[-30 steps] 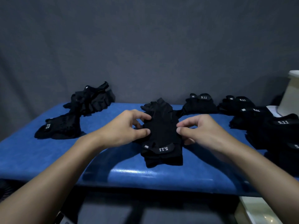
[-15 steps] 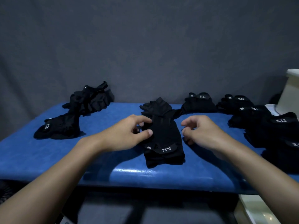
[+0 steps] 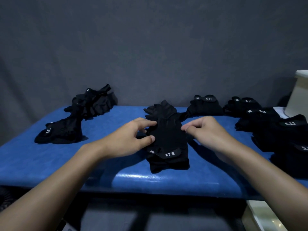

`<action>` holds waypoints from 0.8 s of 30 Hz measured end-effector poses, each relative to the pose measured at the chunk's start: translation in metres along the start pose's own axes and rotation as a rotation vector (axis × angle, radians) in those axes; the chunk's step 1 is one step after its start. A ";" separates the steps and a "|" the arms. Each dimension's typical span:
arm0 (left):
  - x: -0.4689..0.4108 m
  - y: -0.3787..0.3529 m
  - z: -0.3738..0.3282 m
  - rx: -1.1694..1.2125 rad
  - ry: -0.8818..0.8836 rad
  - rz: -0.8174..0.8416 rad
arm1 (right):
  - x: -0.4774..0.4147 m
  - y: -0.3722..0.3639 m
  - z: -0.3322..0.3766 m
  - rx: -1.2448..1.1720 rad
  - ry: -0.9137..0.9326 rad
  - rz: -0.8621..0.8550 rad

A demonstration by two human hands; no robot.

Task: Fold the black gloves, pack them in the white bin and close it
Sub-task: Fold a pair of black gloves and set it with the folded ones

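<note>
Item: black glove stack [image 3: 167, 139], marked 5.11, lying lengthwise on the blue worktop [image 3: 50, 164], cuff tab toward the person, fingers pointing away. Handling, by judgement: light, soft knit, limp, prone to slide apart layer from layer; not fragile. It is best taken by both long edges at mid-length, or flat under the palm while the finger end is turned over toward the cuff. Left hand [image 3: 131, 139]: at the stack's left edge, wrist low, thumb laid on the top layer, forefinger curled above it; it appears to pinch the edge, though the dim light leaves the caught cloth unclear. Right hand [image 3: 206, 130]: just beside the stack's right edge, fingers loosely curled, holding nothing, forearm angled in from the right. Loose unfolded gloves [image 3: 66, 130]: well left of the stack. Folded gloves [image 3: 283, 130]: right of the stack, several piled. White bin [image 3: 298, 95]: far right of the stack, past the folded ones.
</note>
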State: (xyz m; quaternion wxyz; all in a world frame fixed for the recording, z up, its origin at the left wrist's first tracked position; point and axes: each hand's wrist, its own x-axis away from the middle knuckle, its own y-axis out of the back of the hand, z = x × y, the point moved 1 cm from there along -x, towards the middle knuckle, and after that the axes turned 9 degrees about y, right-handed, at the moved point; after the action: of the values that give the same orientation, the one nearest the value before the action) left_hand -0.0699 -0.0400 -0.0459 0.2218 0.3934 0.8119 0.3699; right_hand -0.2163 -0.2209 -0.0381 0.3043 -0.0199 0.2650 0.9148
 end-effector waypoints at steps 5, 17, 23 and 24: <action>0.000 0.014 0.005 0.015 0.063 0.026 | 0.000 -0.002 -0.005 0.110 0.002 0.034; 0.005 0.008 0.010 -0.076 -0.080 -0.012 | 0.015 -0.016 -0.004 0.495 0.322 0.442; 0.006 -0.001 0.008 -0.372 -0.047 0.096 | 0.017 -0.016 -0.005 0.548 0.307 0.542; 0.006 -0.001 0.008 -0.416 -0.034 0.107 | 0.017 -0.016 -0.006 0.550 0.308 0.550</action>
State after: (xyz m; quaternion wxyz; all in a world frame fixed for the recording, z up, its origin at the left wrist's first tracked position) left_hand -0.0688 -0.0325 -0.0526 0.2918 0.3877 0.6921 0.5343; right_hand -0.2220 -0.2038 -0.0540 -0.0006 -0.0030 0.5372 0.8434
